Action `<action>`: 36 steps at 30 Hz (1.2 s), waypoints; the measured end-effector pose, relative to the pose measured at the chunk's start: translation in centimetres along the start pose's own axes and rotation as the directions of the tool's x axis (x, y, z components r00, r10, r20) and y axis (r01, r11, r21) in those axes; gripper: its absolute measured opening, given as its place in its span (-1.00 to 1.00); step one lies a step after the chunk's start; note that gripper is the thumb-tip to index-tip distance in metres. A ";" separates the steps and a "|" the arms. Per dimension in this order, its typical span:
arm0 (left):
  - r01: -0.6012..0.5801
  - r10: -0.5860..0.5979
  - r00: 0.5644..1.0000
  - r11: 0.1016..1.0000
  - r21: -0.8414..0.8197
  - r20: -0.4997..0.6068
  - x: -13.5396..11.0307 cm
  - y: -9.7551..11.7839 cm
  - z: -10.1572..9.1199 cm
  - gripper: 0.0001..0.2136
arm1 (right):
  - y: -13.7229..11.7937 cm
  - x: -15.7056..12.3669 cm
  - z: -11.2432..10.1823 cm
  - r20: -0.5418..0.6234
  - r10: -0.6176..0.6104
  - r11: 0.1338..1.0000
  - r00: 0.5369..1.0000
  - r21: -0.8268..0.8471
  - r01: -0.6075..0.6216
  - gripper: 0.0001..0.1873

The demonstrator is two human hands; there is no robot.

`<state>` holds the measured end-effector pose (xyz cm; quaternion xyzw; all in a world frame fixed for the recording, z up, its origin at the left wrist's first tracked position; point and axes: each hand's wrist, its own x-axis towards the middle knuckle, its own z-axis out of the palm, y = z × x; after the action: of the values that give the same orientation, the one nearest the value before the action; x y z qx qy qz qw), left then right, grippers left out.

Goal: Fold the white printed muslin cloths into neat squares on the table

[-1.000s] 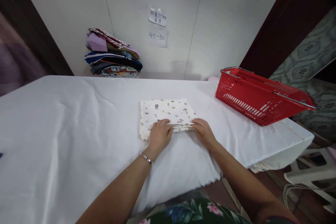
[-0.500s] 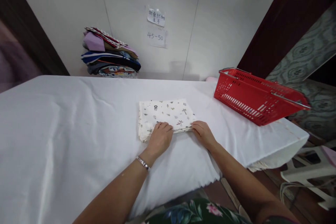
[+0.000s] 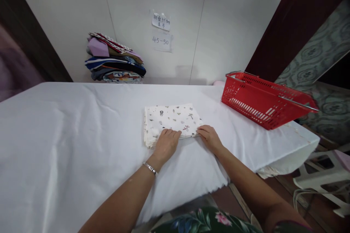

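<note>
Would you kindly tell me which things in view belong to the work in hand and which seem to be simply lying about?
In use:
folded printed cloth
left hand and right hand, both at its near edge
white-covered table, beneath it

Apparently just lying about, untouched:
red basket, on the table
fabric stack, by the far edge
white stool, at right

Wears a shiny silver bracelet [image 3: 150,168]; below and right of the bracelet, a dark green top [image 3: 209,221] printed with pink flowers [image 3: 222,218] and bluish leaves [image 3: 186,224]; farther right, a purple-edged dark sleeve [image 3: 290,227].
</note>
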<state>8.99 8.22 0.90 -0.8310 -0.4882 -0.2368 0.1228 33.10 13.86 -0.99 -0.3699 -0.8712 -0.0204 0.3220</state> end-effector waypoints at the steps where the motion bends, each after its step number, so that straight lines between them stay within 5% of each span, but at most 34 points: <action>1: 0.006 -0.006 1.000 1.000 0.004 0.010 0.0 0.0 0.1 -0.79 | 0.0 0.0 0.1 0.001 0.016 0.999 1.000 0.041 -0.016 -0.76; 6: 0.016 -0.016 0.998 1.000 0.000 0.054 -0.3 0.2 0.4 -0.82 | 0.4 0.0 -0.3 -0.067 0.324 0.885 0.944 0.373 -0.277 -0.77; 10: 0.026 -0.026 0.998 1.000 -0.008 0.052 -0.4 0.2 0.4 -0.83 | 1.1 1.2 -1.5 0.200 0.719 0.508 0.665 0.501 -0.701 -0.67; 12: 0.028 -0.027 0.998 0.999 -0.018 0.053 -0.3 0.1 0.3 -0.83 | 1.3 2.1 -2.0 0.338 0.758 0.381 0.557 0.464 -0.800 -0.67; 19: 0.044 -0.042 0.998 0.998 -0.049 0.045 -0.4 0.0 0.1 -0.80 | 1.1 4.1 -2.8 0.531 0.726 0.296 0.437 0.332 -0.896 -0.63; 26: 0.060 -0.058 0.997 0.996 -0.061 0.042 -0.3 0.0 0.0 -0.83 | 1.0 4.7 -3.0 0.579 0.700 0.269 0.417 0.328 -0.906 -0.61; 32: 0.079 -0.077 0.996 0.995 -0.060 0.042 -0.4 0.0 0.0 -0.86 | 1.2 4.9 -2.5 0.482 0.683 0.360 0.549 0.431 -0.827 -0.70; 36: 0.093 -0.090 0.994 0.994 -0.052 0.055 -0.7 0.0 -0.2 -0.90 | 1.2 4.2 -1.6 0.467 0.678 0.421 0.568 0.387 -0.820 -0.73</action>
<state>8.59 7.61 0.67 -0.8166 -0.5222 -0.2337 0.0762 32.54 16.98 2.45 -0.6066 -0.6055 0.4306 0.2828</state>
